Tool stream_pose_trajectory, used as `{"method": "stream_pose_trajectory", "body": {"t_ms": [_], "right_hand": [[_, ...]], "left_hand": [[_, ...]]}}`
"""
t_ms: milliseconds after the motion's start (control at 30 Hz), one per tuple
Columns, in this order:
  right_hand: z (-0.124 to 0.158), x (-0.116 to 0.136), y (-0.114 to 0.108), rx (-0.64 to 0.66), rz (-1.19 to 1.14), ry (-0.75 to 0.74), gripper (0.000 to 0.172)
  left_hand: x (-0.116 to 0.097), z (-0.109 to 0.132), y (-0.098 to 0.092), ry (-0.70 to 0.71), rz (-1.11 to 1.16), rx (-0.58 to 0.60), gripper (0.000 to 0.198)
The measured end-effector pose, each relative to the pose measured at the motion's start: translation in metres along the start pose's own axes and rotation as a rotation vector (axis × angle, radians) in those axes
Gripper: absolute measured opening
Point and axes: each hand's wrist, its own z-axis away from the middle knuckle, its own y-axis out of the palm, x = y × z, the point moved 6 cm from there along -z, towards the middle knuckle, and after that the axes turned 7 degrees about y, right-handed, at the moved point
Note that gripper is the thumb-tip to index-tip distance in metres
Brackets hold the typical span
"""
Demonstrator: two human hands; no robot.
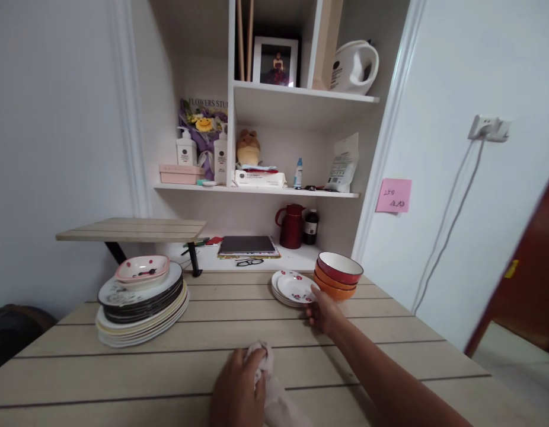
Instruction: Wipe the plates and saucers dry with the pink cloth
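My left hand [239, 388] is closed around a pale, crumpled cloth [278, 400] near the front of the table. Farther forward, my right hand [324, 312] pinches the right rim of a small white plate [296, 287] with red flowers. That plate overlaps a short stack of similar plates [277, 292], sitting a little to the right of them; whether it is lifted clear I cannot tell. Just right of it stand stacked bowls [335, 281], the top one red with a white inside, the lower ones orange.
At the left, a tall stack of plates [143, 320] carries a pink-rimmed dish [142, 268]. Behind it is a small raised wooden stand [136, 229]. Glasses [249, 262], a laptop [246, 244] and a red jug [291, 226] lie beyond the table's back edge, beneath shelves [257, 191].
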Motion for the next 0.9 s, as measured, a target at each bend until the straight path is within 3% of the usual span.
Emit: {"method": "stream_pose_trajectory", "body": {"t_ms": [300, 733, 900], "right_hand": [[0.011, -0.004, -0.005, 0.113, 0.147, -0.089, 0.023], [-0.002, 0.0, 0.0, -0.037, 0.108, -0.19, 0.027], [-0.009, 0.002, 0.0, -0.083, 0.114, -0.183, 0.028]], "left_hand": [[-0.006, 0.001, 0.001, 0.001, 0.013, 0.045, 0.045], [-0.004, -0.002, 0.002, -0.045, 0.015, 0.06, 0.045], [-0.004, 0.0, 0.0, -0.029, 0.037, -0.007, 0.043]]}}
